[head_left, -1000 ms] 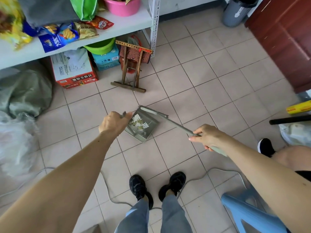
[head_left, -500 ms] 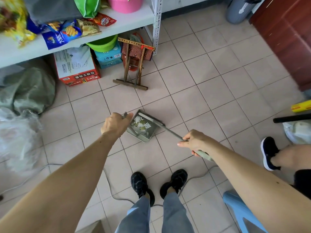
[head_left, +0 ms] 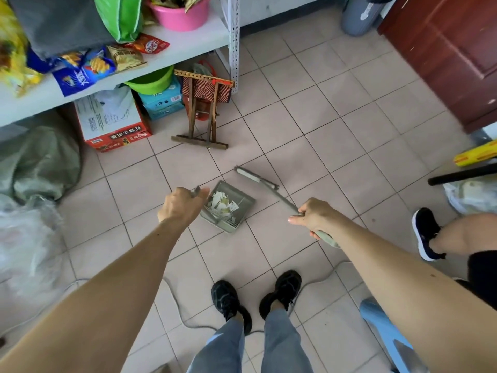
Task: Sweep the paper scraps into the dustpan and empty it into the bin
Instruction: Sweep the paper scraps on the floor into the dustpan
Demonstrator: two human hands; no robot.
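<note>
Left hand (head_left: 180,204) is wrapped round the handle of the grey dustpan (head_left: 228,208), centre of the frame, and the pan sits low over the tiled floor (head_left: 336,125) with the white paper scraps (head_left: 222,204) heaped inside it. Right hand (head_left: 313,215) is clenched on the long handle of the broom (head_left: 262,184), whose brush head lies just above and to the right of the pan, clear of its rim. The grey bin (head_left: 360,14) stands far off at the upper right of the frame, against the wall beside the dark red door (head_left: 451,49).

Plenty crowds the route. A small folding wooden stool (head_left: 205,111) stands just above the pan, by the leg of the white shelf (head_left: 166,57), with a red and white carton (head_left: 113,125) and a teal box (head_left: 161,100) tucked underneath. Snack packets (head_left: 91,65) and a pink tub (head_left: 180,14) sit on the shelf. A pale cable (head_left: 177,305) snakes across the tiles behind the person's own black shoes (head_left: 228,300) at bottom centre. At the right edge, another person's leg and black shoe (head_left: 426,232), a blue plastic stool (head_left: 387,332), a black bar (head_left: 462,176) and a yellow roll (head_left: 476,157). Grey-green sacks (head_left: 35,162) slump at the left.
</note>
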